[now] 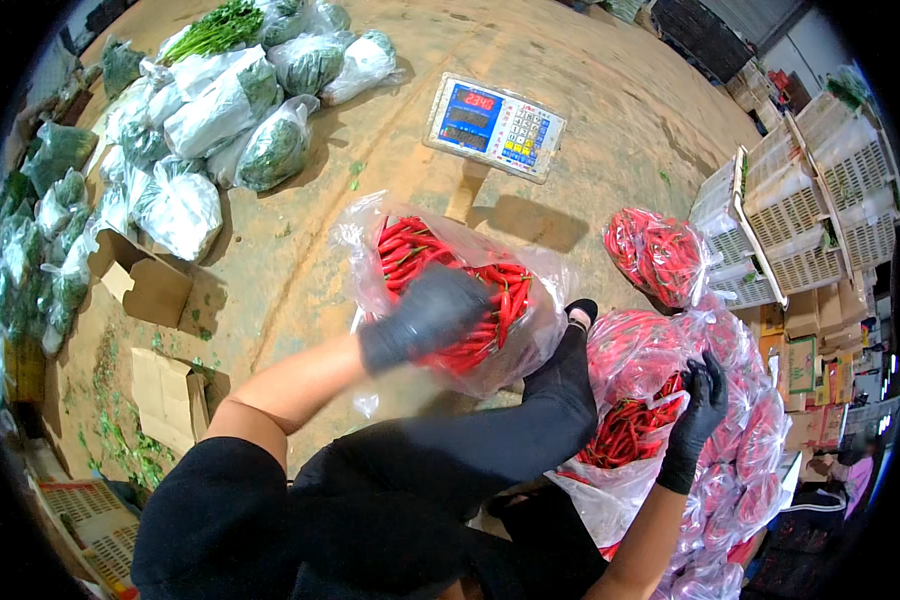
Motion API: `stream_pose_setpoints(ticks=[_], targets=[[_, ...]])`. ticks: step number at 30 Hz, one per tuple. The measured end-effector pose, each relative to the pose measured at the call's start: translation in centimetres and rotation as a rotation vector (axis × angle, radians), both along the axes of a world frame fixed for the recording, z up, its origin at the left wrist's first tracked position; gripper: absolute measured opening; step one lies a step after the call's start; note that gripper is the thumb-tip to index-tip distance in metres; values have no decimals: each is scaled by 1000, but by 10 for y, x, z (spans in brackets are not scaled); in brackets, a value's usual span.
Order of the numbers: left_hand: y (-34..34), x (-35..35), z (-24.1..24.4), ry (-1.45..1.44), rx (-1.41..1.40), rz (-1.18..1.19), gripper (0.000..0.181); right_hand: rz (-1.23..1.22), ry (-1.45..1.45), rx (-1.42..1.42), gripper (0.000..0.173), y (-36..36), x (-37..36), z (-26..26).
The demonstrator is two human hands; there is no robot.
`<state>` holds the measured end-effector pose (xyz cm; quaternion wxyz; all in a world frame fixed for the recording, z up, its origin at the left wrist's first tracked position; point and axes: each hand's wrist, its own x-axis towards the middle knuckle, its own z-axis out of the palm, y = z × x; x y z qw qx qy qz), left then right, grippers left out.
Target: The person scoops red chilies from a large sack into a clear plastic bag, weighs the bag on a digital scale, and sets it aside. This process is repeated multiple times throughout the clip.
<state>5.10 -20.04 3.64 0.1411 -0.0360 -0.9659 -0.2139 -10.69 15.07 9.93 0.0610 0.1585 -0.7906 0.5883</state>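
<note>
My left hand (444, 309), in a black glove and blurred, is over red chili peppers (412, 247) in an open clear plastic bag (367, 281). Whether its fingers hold any peppers cannot be made out. Behind that bag stands a digital scale's display panel (495, 127) with lit red digits, on a post. My right hand (701, 420), also black-gloved, has its fingers apart against the side of a second open plastic bag (607, 495). More loose red chilies (630, 431) lie inside that one, beside my leg.
Tied bags of red chilies (656, 255) are heaped on the right, near stacked plastic crates (772, 202) and cardboard boxes (802, 367). On the left lie bags of green vegetables (274, 146) and cardboard boxes (154, 289). A person (859, 472) is at the far right edge.
</note>
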Motion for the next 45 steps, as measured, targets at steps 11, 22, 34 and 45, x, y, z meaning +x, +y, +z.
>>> stream_pose_setpoints(ticks=[11, 22, 34, 45], targets=[[283, -29, -1, 273, 268, -950, 16, -467, -361, -358, 26, 197, -6, -166], [316, -9, -73, -458, 153, -1197, 10, -295, -438, 490, 51, 246, -7, -315], [316, -32, -61, -669, 169, -1119, 13, -444, -362, 1145, 81, 116, -12, -302], [321, -25, -67, -645, 124, -1171, 15, -289, -260, 700, 72, 160, -36, -318]])
